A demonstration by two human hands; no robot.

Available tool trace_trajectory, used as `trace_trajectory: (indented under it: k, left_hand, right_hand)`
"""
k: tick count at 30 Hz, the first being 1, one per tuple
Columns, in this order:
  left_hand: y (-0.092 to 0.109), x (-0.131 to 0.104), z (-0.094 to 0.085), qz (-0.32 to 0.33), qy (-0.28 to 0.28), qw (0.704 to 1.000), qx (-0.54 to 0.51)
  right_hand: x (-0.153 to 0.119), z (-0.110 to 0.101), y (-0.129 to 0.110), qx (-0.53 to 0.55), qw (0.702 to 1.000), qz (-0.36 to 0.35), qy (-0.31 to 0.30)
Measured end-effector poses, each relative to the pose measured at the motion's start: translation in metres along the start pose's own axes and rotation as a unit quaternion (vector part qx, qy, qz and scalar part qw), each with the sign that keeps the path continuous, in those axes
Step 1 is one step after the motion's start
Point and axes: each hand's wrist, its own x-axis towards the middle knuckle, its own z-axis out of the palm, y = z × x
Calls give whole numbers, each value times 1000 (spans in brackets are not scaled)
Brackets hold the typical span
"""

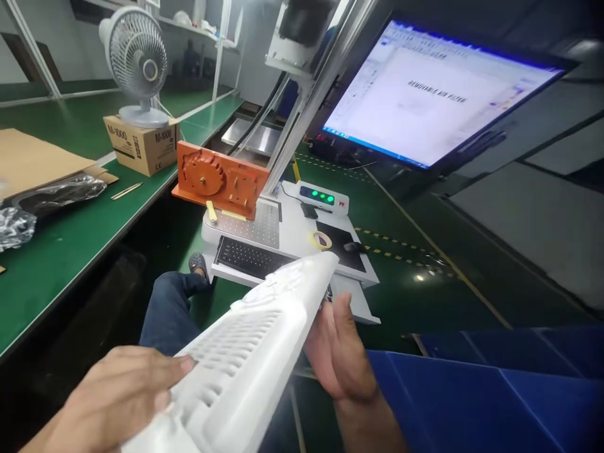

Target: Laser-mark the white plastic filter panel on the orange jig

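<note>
Both hands hold a white slotted panel [245, 358].
Left hand [113, 396] lies on its near end, grip closed; right hand [337, 352] clasps its far edge, above the keyboard [252, 257].

At my ten o'clock runs a long green counter [70, 245] carrying a white desk fan [135, 63] on a cardboard box [141, 146]. Dead ahead stands a white workstation [292, 236] with a keyboard [252, 257] and an orange fixture [219, 179]. A lit monitor [425, 94] hangs at one o'clock (text too small to read). The green floor [415, 251] has yellow lines.
</note>
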Motion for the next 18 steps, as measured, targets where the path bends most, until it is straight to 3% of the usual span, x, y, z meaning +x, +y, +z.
trace_trajectory:
  k: [2,6,9,11,12,15,18]
  left_hand:
    - [3,11,19,83,-49,995,37]
    - [-6,22,71,185,-57,979,59]
    - [-12,30,95,271,-184,940,98]
    - [-14,38,94,263,-251,926,104]
    - [-14,43,89,242,-252,932,102]
    - [-14,67,64,162,-142,973,79]
    - [-12,101,34,111,-21,993,35]
  right_hand:
    - [7,1,-14,13,1000,-13,15]
    - [31,-6,-39,-4,998,-11,57]
    - [42,-11,-58,-58,995,-26,79]
    - [40,-14,-70,-111,990,-53,65]
    - [38,-15,-76,-143,987,-65,45]
    - [26,-19,-93,-258,961,-103,-20]
    - [13,-17,-104,-382,911,-123,-94]
